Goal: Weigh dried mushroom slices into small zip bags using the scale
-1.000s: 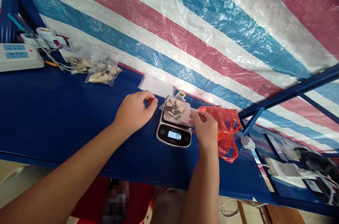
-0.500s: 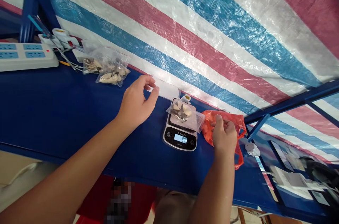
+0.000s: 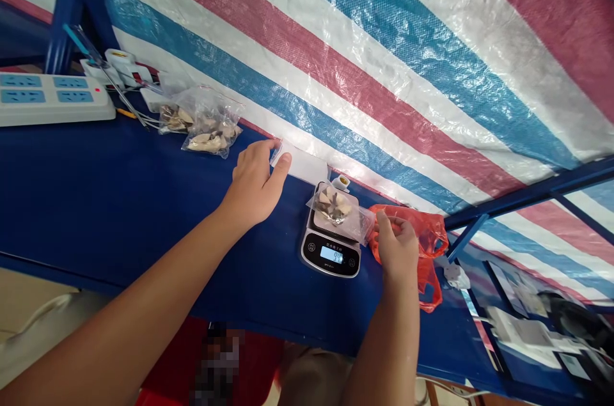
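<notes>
My left hand (image 3: 259,179) is at the near end of a flat white sheet or stack of bags (image 3: 303,164), thumb and fingers apart, fingertips at its edge. To the right, a digital kitchen scale (image 3: 330,252) with a lit display carries a clear plastic bag (image 3: 336,204) of pale and dark dried pieces, perhaps sliced mushrooms. My right hand (image 3: 397,241) is beside the bag's loose end, thumb and fingers apart; whether they touch the plastic is hard to make out. Behind that hand lies a crumpled red plastic bag (image 3: 429,236).
Several filled clear bags (image 3: 211,128) lie at the back left, near a power strip (image 3: 57,99) and a tweezers-like metal tool (image 3: 119,93). A white plug (image 3: 341,183) sits behind the scale. Striped sheeting (image 3: 336,61) closes off the back. White devices (image 3: 522,332) are at far right.
My right hand has moved left from over the red bag to the clear bag's loose end, its fingers spreading. My left hand's fingers have opened and come to the white sheet's edge.
</notes>
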`<state>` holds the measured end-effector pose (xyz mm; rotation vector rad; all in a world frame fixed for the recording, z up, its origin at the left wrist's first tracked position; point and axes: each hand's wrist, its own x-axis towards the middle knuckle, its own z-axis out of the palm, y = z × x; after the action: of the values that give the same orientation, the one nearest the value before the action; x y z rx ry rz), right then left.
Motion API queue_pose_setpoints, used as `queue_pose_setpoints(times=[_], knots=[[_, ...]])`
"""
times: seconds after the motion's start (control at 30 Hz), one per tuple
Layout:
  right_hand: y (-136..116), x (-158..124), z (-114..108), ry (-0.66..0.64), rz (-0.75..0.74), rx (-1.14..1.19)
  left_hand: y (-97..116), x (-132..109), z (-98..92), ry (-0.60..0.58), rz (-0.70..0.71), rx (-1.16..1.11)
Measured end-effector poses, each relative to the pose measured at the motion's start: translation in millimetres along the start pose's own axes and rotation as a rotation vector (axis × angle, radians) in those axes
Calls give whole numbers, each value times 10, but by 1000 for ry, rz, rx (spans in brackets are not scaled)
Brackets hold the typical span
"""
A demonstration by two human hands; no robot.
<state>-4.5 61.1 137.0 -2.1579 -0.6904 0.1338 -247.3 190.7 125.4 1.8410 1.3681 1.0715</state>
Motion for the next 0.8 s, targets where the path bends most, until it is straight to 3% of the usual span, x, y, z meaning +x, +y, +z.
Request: queue_pose_setpoints(times=[0.2, 0.37, 0.63, 0.8], knots=[[-18, -16, 158, -73, -55, 172, -5, -10, 27, -46, -7, -4], [-4, -13, 257, -193, 4, 544, 2, -29, 46, -63, 6, -21], [-100, -47, 188, -244, 1, 915, -7, -38, 72, -77, 4, -22], [-141, -52, 117, -175, -62, 946, -20, -32, 90, -79, 17, -24]])
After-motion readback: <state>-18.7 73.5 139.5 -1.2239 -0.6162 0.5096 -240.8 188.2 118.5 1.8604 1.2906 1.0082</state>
